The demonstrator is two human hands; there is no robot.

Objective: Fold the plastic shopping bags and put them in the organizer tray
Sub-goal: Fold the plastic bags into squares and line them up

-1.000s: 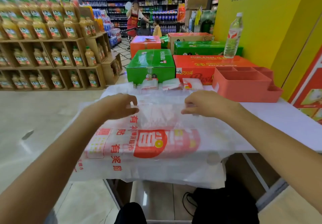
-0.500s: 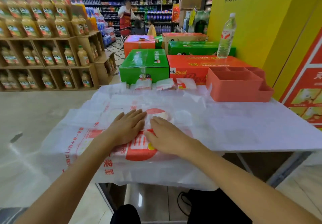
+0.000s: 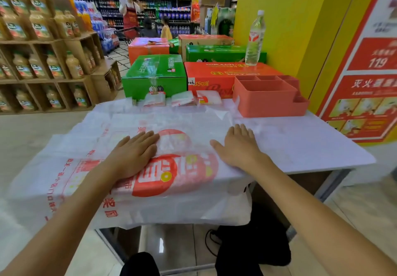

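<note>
A large white plastic shopping bag [image 3: 180, 174] with red print lies spread over the white table [image 3: 311, 144], its near part hanging over the front edge. My left hand [image 3: 134, 154] presses flat on its left-middle, fingers straight. My right hand [image 3: 237, 146] lies flat near the bag's right edge, fingers spread. Three small folded bags [image 3: 184, 99] sit in a row at the table's far edge. The coral organizer tray [image 3: 268, 97] stands at the far right of the table; I see nothing inside its compartments.
Green and orange cartons [image 3: 154, 71] are stacked behind the table, one carrying a water bottle [image 3: 254, 39]. Wooden shelves of juice bottles [image 3: 43, 60] stand at left. A yellow wall [image 3: 290, 28] rises at right. People stand in the far aisle.
My hands pinched the bag's far part a second ago, then pressed flat side by side at the middle. Now they have slid apart, the right one toward the bag's right edge.
</note>
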